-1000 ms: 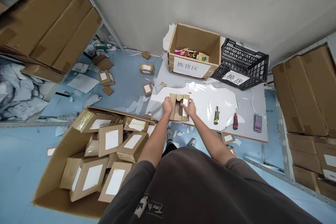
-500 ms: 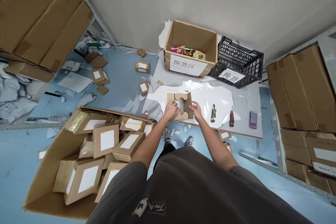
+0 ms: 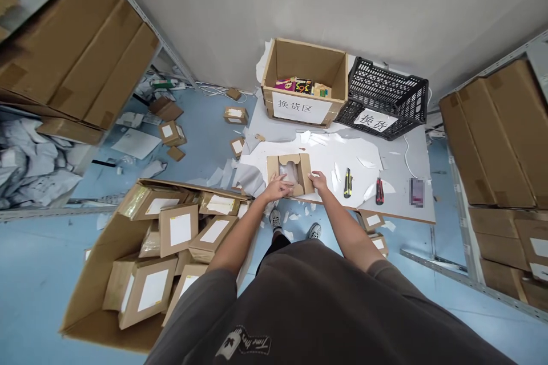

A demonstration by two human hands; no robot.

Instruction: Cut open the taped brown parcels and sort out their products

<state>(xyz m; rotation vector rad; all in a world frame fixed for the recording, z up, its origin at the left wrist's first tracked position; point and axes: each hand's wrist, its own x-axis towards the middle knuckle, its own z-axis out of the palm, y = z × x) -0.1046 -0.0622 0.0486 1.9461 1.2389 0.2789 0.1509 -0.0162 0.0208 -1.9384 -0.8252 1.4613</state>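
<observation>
A small cardboard box [image 3: 305,166] lies with its flaps folded open at the front edge of the table. Inside it is a pale item in clear wrapping [image 3: 289,171], whose kind I cannot make out. My left hand [image 3: 278,188] reaches over the near left side of the box, fingers stretched out and apart by the wrapping. At the right flap, my right hand [image 3: 318,181] pinches the cardboard between thumb and fingers. To the right of the hands, a yellow-and-black utility knife [image 3: 348,183] and a red-and-black utility knife [image 3: 379,191] rest on the table.
A large carton [image 3: 299,108] with small colourful packages stands at the table's back, beside a black plastic crate [image 3: 387,97]. Paper scraps litter the tabletop [image 3: 402,154]. A big carton [image 3: 85,296] full of parcels is at left. Shelves with boxes flank both sides.
The left hand has drawn back slightly from inside the box, its fingers now spread, showing more of the wrapped item. The right hand stays at the right flap. The view has shifted a little.
</observation>
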